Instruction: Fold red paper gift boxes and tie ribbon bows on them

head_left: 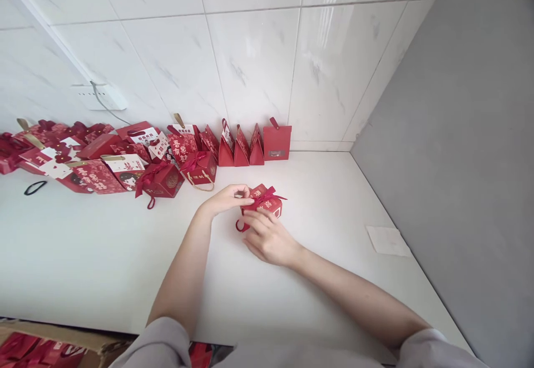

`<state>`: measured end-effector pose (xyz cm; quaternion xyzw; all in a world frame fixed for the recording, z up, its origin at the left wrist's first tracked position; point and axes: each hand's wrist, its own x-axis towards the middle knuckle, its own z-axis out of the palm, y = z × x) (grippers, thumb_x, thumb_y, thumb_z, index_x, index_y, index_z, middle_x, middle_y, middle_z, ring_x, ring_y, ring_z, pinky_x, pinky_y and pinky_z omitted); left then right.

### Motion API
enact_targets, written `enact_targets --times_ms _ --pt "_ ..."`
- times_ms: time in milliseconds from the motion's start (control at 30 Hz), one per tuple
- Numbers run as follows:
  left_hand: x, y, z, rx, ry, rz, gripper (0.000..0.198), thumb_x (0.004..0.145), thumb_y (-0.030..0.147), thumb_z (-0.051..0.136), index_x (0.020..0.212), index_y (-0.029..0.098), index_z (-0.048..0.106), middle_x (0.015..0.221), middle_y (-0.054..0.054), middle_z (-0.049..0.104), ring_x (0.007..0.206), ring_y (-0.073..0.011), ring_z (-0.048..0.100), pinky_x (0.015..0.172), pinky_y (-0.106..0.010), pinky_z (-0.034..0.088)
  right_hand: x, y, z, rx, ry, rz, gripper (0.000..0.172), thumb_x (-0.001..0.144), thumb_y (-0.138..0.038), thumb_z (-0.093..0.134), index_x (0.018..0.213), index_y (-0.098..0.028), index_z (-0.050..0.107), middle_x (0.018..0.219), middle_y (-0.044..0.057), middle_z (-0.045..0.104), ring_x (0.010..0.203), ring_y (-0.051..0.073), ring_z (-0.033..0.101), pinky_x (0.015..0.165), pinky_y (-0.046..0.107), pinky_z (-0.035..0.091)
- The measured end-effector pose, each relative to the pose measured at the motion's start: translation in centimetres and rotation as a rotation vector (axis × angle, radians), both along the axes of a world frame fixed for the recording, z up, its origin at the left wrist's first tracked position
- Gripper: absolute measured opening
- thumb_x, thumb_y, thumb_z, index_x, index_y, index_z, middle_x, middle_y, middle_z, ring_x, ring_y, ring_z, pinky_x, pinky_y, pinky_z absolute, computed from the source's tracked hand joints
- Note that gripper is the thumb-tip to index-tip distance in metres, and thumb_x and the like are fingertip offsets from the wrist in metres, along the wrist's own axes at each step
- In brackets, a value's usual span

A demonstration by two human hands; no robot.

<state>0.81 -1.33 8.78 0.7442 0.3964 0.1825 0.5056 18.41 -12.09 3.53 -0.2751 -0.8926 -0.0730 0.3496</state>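
A small red gift box [274,205] with gold lettering stands on the white table, tied with a dark red ribbon bow [267,194] on top. My left hand [228,200] is at the box's left side, its thumb and forefinger closed at the ribbon near the knot. Bent over the front left of the box are the fingers of my right hand [269,238], which hide that part of it. A dark red ribbon loop [240,225] sticks out beside the right fingertips.
Several red gift boxes [162,180] and bags line the wall on the left, with an upright red bag [277,142] at the row's right end. A black loop [35,188], a white paper [387,241], a grey partition [459,134] and a carton [98,341] of red boxes are around.
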Motion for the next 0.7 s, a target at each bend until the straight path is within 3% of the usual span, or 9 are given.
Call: enact_targets --times_ms 100,167,267,333,500,633,700 --pt "0.3 -1.8 -0.3 -0.025 -0.042 0.049 0.032 0.08 0.047 0.064 0.074 0.017 0.052 0.088 -0.001 0.06 0.077 -0.0146 0.056 0.073 -0.028 0.044 0.0 -0.5 -2.7 0.187 0.007 0.085 0.012 0.092 -0.022 0.057 0.083 -0.021 0.064 0.126 0.005 0.064 0.127 0.022 0.051 0.11 0.044 0.04" --pt "0.3 -3.0 -0.8 -0.028 -0.06 0.066 0.031 0.084 0.047 0.059 0.077 0.017 0.055 0.105 -0.005 0.062 0.091 -0.018 0.059 0.08 -0.03 0.046 0.6 -1.1 -3.7 0.257 0.007 0.099 0.01 0.092 -0.016 0.058 0.095 -0.023 0.065 0.129 0.002 0.063 0.128 0.019 0.05 0.114 0.047 0.035" --pt "0.1 -4.2 -1.9 0.036 -0.137 0.09 0.029 0.09 0.045 0.053 0.08 0.017 0.058 0.12 -0.008 0.059 0.114 -0.0222 0.055 0.093 -0.033 0.043 1.4 -1.6 -4.1 0.139 0.047 0.001 0.029 0.092 -0.01 0.055 0.117 -0.023 0.059 0.13 0.005 0.063 0.13 0.019 0.049 0.116 0.05 0.031" --pt "-0.1 -4.8 -2.6 0.072 -0.204 0.104 0.026 0.09 0.042 0.054 0.08 0.018 0.058 0.124 -0.009 0.056 0.12 -0.0231 0.052 0.098 -0.035 0.042 1.6 -1.6 -4.0 0.021 0.121 -0.071 0.034 0.093 -0.008 0.051 0.124 -0.022 0.056 0.126 0.007 0.065 0.126 0.018 0.053 0.114 0.045 0.036" --pt "0.1 -5.4 -4.0 0.139 -0.254 0.126 0.023 0.085 0.034 0.064 0.073 0.017 0.054 0.129 -0.011 0.053 0.124 -0.0246 0.05 0.104 -0.039 0.039 2.0 -1.1 -3.7 -0.063 0.324 -0.038 0.025 0.091 -0.01 0.055 0.113 -0.022 0.059 0.113 0.009 0.069 0.108 0.02 0.064 0.098 0.039 0.05" --pt "0.7 -5.6 -4.5 0.106 -0.311 0.154 0.028 0.09 0.035 0.057 0.068 0.017 0.052 0.132 -0.011 0.053 0.13 -0.0259 0.046 0.107 -0.041 0.037 2.8 -1.9 -2.8 -0.14 0.433 0.059 0.025 0.09 -0.01 0.054 0.112 -0.023 0.057 0.113 0.01 0.068 0.106 0.02 0.064 0.093 0.041 0.053" --pt "1.3 -5.8 -4.8 0.173 -0.302 0.176 0.031 0.092 0.034 0.052 0.066 0.017 0.05 0.131 -0.011 0.054 0.128 -0.0252 0.047 0.104 -0.04 0.039 3.3 -2.8 -2.4 -0.224 0.516 0.051 0.026 0.09 -0.008 0.052 0.111 -0.023 0.056 0.114 0.01 0.067 0.107 0.021 0.064 0.09 0.041 0.054"
